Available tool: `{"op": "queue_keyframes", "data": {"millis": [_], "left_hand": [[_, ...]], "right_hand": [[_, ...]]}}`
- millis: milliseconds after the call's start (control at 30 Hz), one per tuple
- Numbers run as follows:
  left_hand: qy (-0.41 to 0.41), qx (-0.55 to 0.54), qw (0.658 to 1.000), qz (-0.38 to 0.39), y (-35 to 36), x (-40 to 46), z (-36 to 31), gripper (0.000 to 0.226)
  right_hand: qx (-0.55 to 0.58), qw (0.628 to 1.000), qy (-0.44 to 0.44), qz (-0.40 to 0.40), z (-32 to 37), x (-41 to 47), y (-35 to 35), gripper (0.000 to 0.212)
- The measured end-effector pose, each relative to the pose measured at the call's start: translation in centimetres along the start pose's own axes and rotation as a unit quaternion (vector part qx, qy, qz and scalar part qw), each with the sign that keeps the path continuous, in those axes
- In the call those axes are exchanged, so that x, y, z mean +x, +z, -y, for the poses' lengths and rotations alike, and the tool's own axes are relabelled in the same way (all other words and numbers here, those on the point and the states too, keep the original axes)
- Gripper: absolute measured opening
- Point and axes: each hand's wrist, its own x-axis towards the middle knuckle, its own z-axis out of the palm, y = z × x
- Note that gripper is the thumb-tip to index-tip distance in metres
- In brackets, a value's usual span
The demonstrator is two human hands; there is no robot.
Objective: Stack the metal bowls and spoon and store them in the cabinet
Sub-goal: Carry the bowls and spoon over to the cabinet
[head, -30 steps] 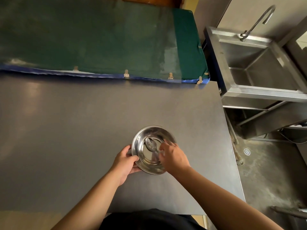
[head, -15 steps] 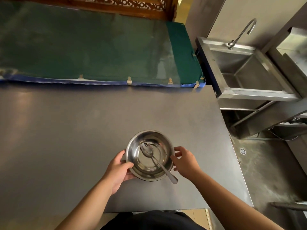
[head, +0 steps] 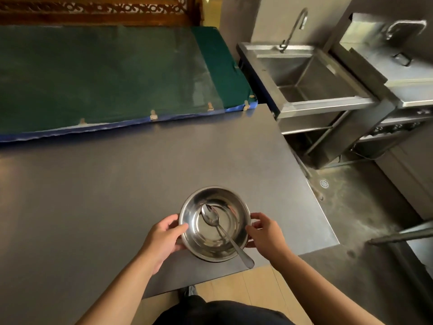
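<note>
A stack of shiny metal bowls (head: 199,207) is held near the front right corner of the grey table (head: 93,195). A metal spoon (head: 220,228) lies inside the top bowl, its handle sticking out over the near rim. My left hand (head: 164,238) grips the stack's left rim, thumb over the edge. My right hand (head: 267,235) holds the right rim with fingers curled on it. I cannot tell whether the stack rests on the table or is just above it.
A green padded mat (head: 105,73) with a blue edge lies beyond the table. To the right stand a steel sink (head: 311,76) with a tap (head: 295,26) and steel cabinets (head: 398,73). A wet floor with a drain (head: 324,183) is beside the table.
My right hand let go of the spoon inside the bowl and moved to grip the right rim. Both hands now hold the stack, and the view has turned toward the sink side.
</note>
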Motion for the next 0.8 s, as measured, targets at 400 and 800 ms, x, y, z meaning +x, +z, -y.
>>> {"op": "queue_keyframes", "data": {"millis": [400,800], "left_hand": [[0.141,0.114,0.976,0.121,21.6,-4.6,-8.2,0.025],[0.189,0.145,0.920,0.312,49.0,-15.9,-10.1,0.016]], "right_hand": [[0.192,0.966,-0.089,-0.148,-3.8,-8.5,-20.2,0.026],[0.277,0.896,-0.148,-0.313,-13.5,-21.9,-43.0,0.020]]}}
